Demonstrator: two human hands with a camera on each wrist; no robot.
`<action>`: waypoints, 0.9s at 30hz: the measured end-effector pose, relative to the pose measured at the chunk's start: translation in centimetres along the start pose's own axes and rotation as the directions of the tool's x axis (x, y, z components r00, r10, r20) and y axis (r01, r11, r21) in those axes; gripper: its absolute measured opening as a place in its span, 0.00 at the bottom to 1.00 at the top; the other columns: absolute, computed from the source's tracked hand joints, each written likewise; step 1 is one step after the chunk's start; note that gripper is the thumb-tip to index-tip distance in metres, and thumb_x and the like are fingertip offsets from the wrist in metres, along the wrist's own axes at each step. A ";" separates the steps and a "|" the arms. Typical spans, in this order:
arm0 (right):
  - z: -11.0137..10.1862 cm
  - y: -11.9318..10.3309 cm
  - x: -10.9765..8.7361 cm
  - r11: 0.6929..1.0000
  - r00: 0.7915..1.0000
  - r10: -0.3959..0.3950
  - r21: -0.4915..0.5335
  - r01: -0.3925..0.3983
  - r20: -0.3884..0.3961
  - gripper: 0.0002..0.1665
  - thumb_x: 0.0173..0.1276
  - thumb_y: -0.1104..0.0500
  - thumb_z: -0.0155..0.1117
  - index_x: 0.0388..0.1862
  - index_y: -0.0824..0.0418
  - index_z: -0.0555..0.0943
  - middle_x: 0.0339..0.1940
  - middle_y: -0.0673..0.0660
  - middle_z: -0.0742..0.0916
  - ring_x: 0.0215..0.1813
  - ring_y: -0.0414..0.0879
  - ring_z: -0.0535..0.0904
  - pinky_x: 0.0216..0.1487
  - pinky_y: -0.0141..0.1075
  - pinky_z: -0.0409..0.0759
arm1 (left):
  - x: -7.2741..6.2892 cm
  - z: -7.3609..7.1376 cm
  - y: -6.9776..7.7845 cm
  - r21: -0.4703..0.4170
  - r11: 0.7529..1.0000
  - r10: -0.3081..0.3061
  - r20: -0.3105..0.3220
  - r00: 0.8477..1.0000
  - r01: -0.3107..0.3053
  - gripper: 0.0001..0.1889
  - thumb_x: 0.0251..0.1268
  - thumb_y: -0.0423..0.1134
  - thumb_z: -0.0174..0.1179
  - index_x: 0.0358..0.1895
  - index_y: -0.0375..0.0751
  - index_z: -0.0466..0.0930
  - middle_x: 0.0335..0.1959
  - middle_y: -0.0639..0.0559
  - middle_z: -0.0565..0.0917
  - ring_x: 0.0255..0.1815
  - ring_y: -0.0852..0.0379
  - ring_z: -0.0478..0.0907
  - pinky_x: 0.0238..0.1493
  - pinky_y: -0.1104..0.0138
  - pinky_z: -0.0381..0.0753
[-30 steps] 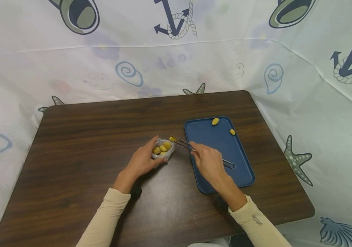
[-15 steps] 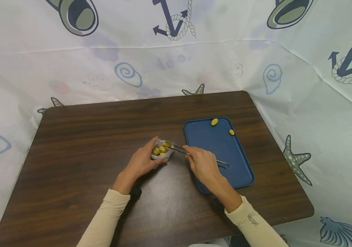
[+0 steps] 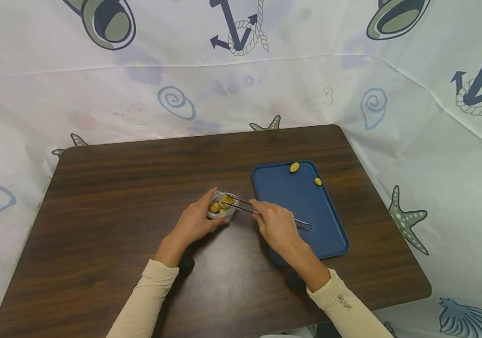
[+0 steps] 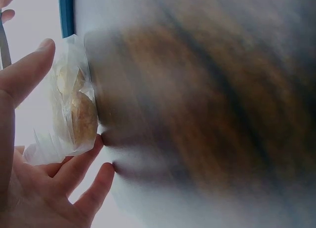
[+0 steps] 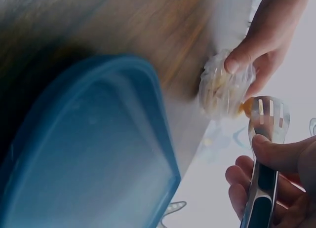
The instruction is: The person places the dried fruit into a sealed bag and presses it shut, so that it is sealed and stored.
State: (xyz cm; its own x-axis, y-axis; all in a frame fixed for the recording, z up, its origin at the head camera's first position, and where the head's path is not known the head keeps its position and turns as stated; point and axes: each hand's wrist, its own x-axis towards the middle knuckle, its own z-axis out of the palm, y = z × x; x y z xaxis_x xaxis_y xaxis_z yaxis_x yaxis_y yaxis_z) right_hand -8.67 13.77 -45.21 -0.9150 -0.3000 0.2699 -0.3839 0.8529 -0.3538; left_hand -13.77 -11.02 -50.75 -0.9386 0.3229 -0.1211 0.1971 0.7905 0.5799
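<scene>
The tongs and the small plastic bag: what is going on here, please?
A person's left hand holds a clear plastic bag of small yellow pieces. The right hand holds slotted metal tongs at the bag's opening; whether they grip a piece is unclear. Two more pieces lie on the blue tray.

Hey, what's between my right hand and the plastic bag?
Metal tongs, extending from your right hand to the plastic bag; the head and right wrist views show this.

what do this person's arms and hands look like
The left sleeve looks plain cream, with a black device at its cuff; the right sleeve, also cream, bears dark lettering, too small to read, near its cuff. The left hand and right hand are ungloved.
</scene>
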 end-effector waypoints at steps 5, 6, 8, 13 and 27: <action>-0.1 0.4 0.1 1.000 1.000 0.004 -0.004 -0.004 -0.025 0.22 0.68 0.60 0.74 0.61 0.56 0.86 0.44 0.55 0.93 0.36 0.50 0.89 0.28 0.43 0.84 | 0.0 0.0 0.0 -0.007 1.000 -0.010 0.008 1.000 0.010 0.54 0.63 0.64 0.69 0.85 0.51 0.48 0.79 0.43 0.69 0.72 0.35 0.74 0.68 0.40 0.74; -0.1 0.3 0.1 1.000 1.000 0.000 -0.002 0.000 -0.027 0.22 0.68 0.60 0.74 0.60 0.56 0.86 0.43 0.55 0.93 0.35 0.50 0.89 0.28 0.43 0.84 | 0.0 0.0 0.1 -0.008 1.000 -0.009 0.007 1.000 0.009 0.54 0.62 0.64 0.69 0.85 0.51 0.48 0.79 0.43 0.69 0.72 0.35 0.74 0.67 0.40 0.74; -0.1 0.3 0.2 1.000 1.000 -0.008 0.004 0.008 -0.022 0.21 0.68 0.61 0.74 0.60 0.56 0.86 0.44 0.55 0.93 0.36 0.50 0.89 0.28 0.43 0.84 | 0.0 0.0 0.1 -0.010 1.000 -0.008 0.004 1.000 0.008 0.54 0.62 0.64 0.69 0.85 0.50 0.49 0.79 0.43 0.69 0.71 0.35 0.74 0.67 0.40 0.74; 0.1 -0.1 0.2 1.000 0.999 -0.025 0.005 0.024 0.024 0.22 0.70 0.59 0.72 0.63 0.57 0.85 0.48 0.55 0.93 0.40 0.51 0.90 0.33 0.43 0.86 | 0.1 0.1 0.1 -0.008 1.000 -0.002 -0.002 1.000 0.002 0.55 0.62 0.64 0.70 0.85 0.50 0.49 0.78 0.42 0.70 0.69 0.35 0.76 0.66 0.41 0.75; -1.2 1.4 0.2 0.997 0.997 0.074 0.018 -0.074 0.005 0.25 0.71 0.58 0.71 0.67 0.57 0.82 0.46 0.57 0.92 0.26 0.44 0.81 0.24 0.37 0.76 | -0.1 -0.2 0.1 -0.001 1.000 -0.010 0.013 1.000 0.010 0.55 0.63 0.63 0.69 0.85 0.49 0.48 0.79 0.42 0.68 0.72 0.35 0.73 0.69 0.40 0.73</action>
State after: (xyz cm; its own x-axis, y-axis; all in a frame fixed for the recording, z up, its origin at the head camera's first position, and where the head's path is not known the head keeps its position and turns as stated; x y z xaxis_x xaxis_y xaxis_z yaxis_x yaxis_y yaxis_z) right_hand -9.21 15.45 -44.62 -0.9415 -0.2383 0.2384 -0.3174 0.8647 -0.3892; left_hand -13.68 -11.11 -50.55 -0.9367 0.3221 -0.1371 0.1878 0.7928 0.5799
